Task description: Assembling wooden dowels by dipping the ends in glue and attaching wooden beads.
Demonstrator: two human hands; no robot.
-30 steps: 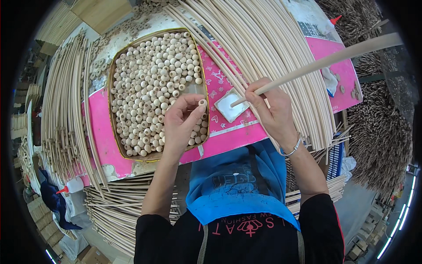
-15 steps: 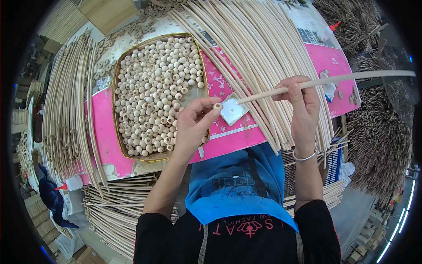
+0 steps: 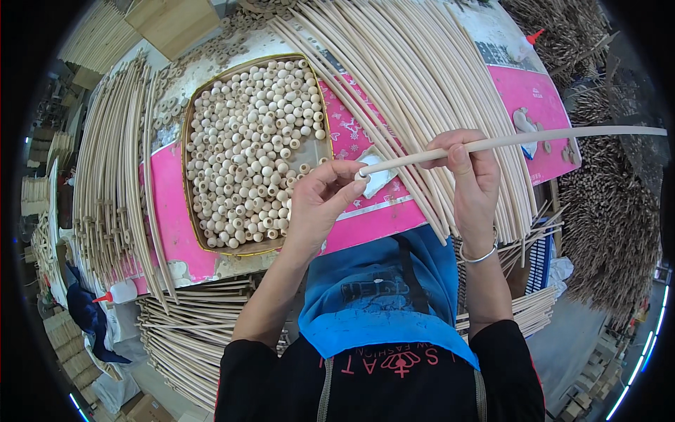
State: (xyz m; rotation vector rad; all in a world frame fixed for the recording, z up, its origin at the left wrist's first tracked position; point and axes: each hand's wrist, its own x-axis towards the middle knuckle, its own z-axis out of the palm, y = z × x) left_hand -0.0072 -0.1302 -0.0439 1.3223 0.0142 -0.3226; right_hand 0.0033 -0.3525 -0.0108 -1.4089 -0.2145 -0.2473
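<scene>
My left hand (image 3: pixel 320 204) pinches a small wooden bead (image 3: pixel 361 175), mostly covered by the fingertips. In my right hand (image 3: pixel 471 176) is a long pale wooden rod (image 3: pixel 555 135), gripped between thumb and fingers near its left end. That end meets the bead at my left fingertips; how far it sits in the hole I cannot tell. Just beneath lies a small white pad of glue (image 3: pixel 380 181) on the pink table cover. To the left, a shallow tray (image 3: pixel 306 149) with a gold rim holds many wooden beads (image 3: pixel 246 141).
Long wooden rods (image 3: pixel 422 91) lie in a wide row under my right hand. More rods (image 3: pixel 116 183) with rings on them lie at the left. White bottles with red tips, one glue bottle (image 3: pixel 121 291) at the left edge, stand about. Small wooden rings (image 3: pixel 169 109) lie behind the tray.
My right hand has moved left and slightly down, bringing the rod's end from above the white pad to the bead. My left hand has shifted slightly right, still pinching the bead.
</scene>
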